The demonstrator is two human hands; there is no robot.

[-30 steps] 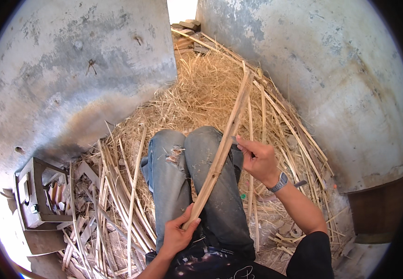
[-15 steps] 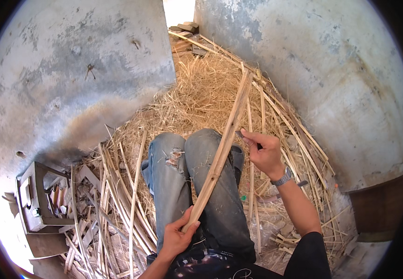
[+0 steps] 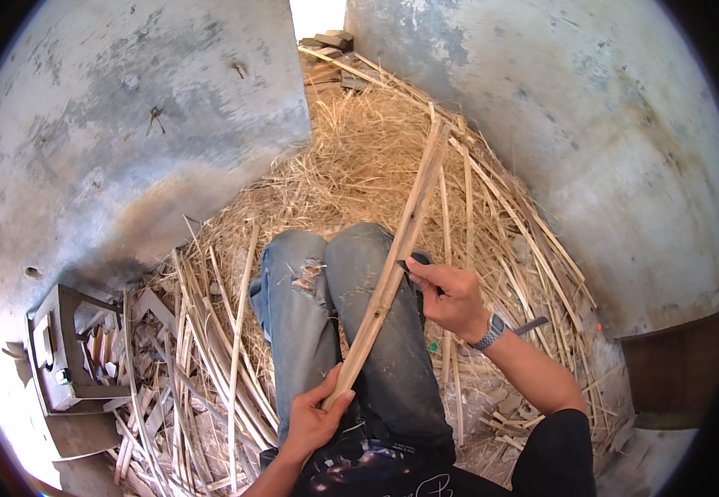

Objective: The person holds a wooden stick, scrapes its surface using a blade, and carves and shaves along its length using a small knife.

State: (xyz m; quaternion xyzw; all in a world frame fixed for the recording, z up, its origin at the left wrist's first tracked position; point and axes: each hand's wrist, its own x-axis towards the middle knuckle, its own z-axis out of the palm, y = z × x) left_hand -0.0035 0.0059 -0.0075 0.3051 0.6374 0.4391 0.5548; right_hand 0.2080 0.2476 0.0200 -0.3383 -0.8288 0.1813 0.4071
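Observation:
A long wooden slat (image 3: 386, 286) with dark knots slants across my right thigh, its far end reaching over the straw. My left hand (image 3: 314, 419) is closed around its near end, thumb on one side and fingers on the other. In my right hand (image 3: 452, 300) is a dark flat blade (image 3: 403, 265), pinched in curled fingers. The blade's tip lies at the slat's right edge, near the middle of its length. A flat grey end (image 3: 531, 325) shows past my watch, roughly in line with the blade; my hand hides what lies between.
Loose straw (image 3: 359, 157) covers the floor ahead. Long thin strips (image 3: 239, 356) lie in a bundle at my left, with more along the right wall (image 3: 558, 124). A broken wooden frame (image 3: 65, 348) stands at far left. Bricks (image 3: 330, 41) are stacked by the bright gap.
My right hand has moved down and left, bringing the blade from beside the slat to its edge. My left hand still grips the near end.

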